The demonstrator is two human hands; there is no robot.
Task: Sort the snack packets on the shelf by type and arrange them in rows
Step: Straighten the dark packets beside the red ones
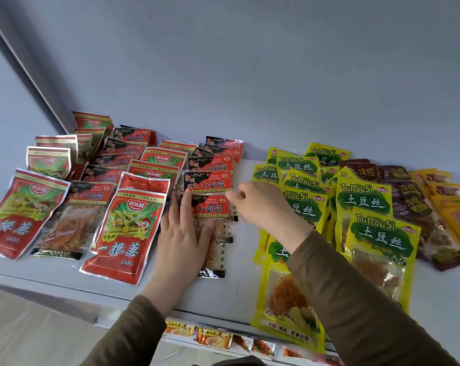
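Snack packets lie in rows on a white shelf (239, 262). Red packets with green onion art (125, 231) alternate with rows of black-and-red clear packets (73, 220) on the left. My left hand (186, 233) lies flat with straight fingers on the front black-and-red packet (218, 233) of the middle row. My right hand (260, 204) hovers at that row's right edge, fingertips pinching the corner of the packet behind it (210, 182). Yellow-green packets (382, 233) overlap in rows to the right, partly hidden by my right sleeve.
Dark brown packets (414, 207) and orange-yellow packets (459, 215) lie at the far right. A lower shelf (223, 339) holds small orange packets. The grey back wall (250, 75) rises behind the rows. A bare strip of shelf runs between the black-and-red and yellow-green rows.
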